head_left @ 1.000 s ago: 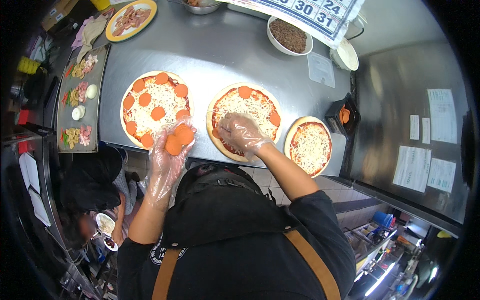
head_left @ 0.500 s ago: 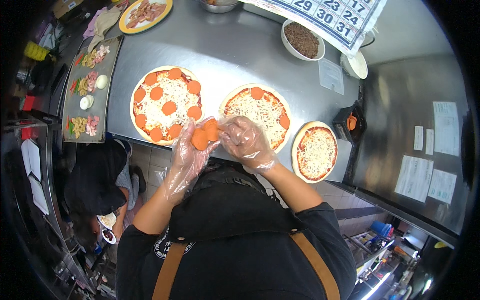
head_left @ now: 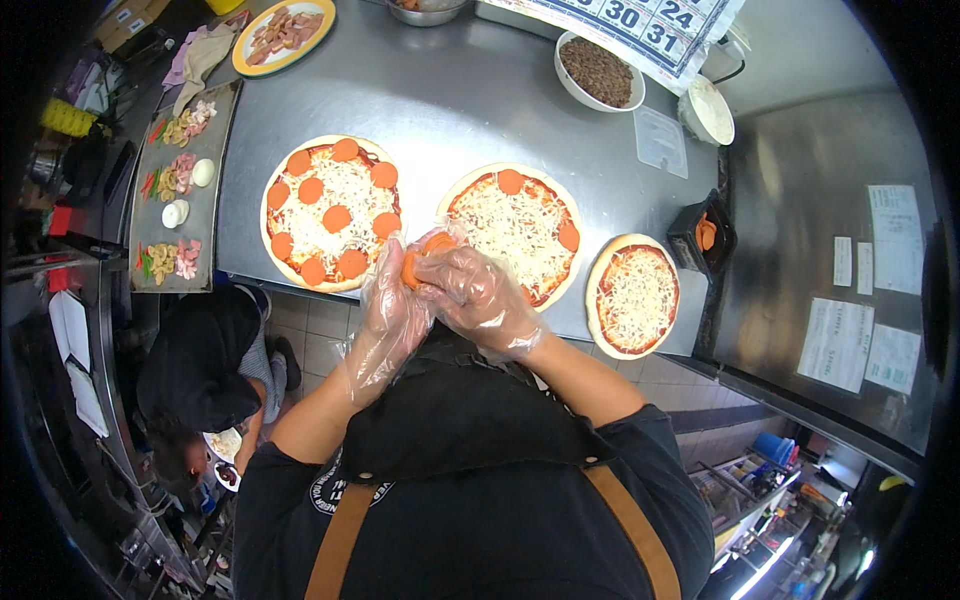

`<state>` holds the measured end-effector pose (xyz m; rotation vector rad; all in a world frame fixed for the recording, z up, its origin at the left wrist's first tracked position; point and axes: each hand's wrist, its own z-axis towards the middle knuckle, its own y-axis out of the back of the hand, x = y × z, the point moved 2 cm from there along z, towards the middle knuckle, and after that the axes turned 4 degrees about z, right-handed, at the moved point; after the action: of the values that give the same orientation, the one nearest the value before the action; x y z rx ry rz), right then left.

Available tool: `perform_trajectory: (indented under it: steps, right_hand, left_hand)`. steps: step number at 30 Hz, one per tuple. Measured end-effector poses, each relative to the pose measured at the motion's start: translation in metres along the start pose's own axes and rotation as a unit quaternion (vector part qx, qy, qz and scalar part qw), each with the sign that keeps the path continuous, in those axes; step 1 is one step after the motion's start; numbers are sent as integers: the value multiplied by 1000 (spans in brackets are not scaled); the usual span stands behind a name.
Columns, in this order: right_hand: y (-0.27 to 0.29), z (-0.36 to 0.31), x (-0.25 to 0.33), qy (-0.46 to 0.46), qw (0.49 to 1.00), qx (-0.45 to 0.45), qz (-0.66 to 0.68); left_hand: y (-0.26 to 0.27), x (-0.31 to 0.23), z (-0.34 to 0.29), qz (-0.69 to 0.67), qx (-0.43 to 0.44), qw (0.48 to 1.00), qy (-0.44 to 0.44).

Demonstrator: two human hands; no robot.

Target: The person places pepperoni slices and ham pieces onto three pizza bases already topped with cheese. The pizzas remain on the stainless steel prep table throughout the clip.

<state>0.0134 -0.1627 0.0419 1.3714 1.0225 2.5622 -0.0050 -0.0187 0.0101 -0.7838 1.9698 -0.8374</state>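
Observation:
Both my hands wear clear plastic gloves and meet at the near edge of the steel counter. My left hand [head_left: 388,300] is closed round a stack of pepperoni slices [head_left: 411,268]. The fingers of my right hand [head_left: 480,292] are bent over the same stack, pinching at slices. Left of them lies a cheese-covered pizza [head_left: 345,190] with several pepperoni slices spread over it. Just beyond my right hand is a second pizza [head_left: 515,225], with one slice at its far edge and one at its right. A smaller pizza [head_left: 636,300] on the right carries sauce and cheese without pepperoni.
A black container [head_left: 704,236] of pepperoni stands at the right. Farther back are a bowl of ground meat [head_left: 598,72], a white bowl [head_left: 708,112] and a plate of meat strips [head_left: 284,38]. A topping tray [head_left: 150,212] sits left; another person [head_left: 205,360] bends below it.
My right hand has moved left and closed over the pepperoni stack beside my left hand. My left hand has turned more upright, and its fingers have drawn together. The view has shifted slightly.

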Motion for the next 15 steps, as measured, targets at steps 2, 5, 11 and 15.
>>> perform_trajectory:
  steps: [2,5,11,15]
  right_hand:
    - [2,0,-3,-5,999,8,30]
    - [4,2,-3,-85,993,37,72]
    - [5,1,-9,-195,966,57,162]
    - [2,1,-13,-210,963,46,161]
  left_hand:
    - [10,4,2,-25,19,999,-5]
    - [16,8,4,-29,-2,999,-14]
    - [15,10,3,-22,17,1000,-14]
    - [10,9,3,-23,22,999,-6]
